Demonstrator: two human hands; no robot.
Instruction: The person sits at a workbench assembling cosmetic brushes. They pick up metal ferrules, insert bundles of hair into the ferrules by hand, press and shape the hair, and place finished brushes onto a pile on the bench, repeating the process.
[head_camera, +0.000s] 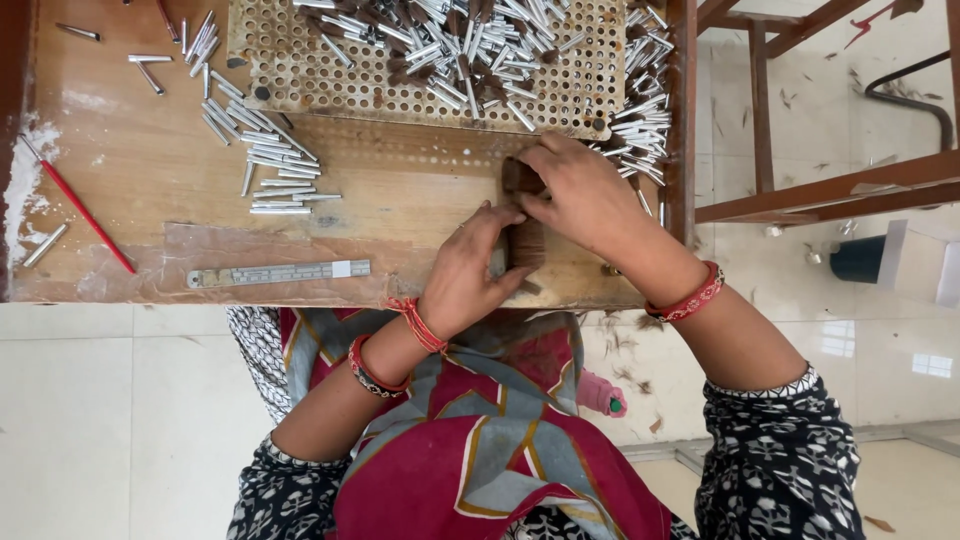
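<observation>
Both hands meet on a brown tuft of bristles near the surface's front right edge. The tuft stands lengthwise away from the person. The right hand pinches its top; the left hand clasps its bottom. Fingers hide its middle.

Pale tiled floor, wooden frame

A dark brown tuft of bristle, a short upright bundle, stands on the wooden bench at about five o'clock from the pegboard, its top and lower end showing, its middle hidden where both hands close around it.
</observation>
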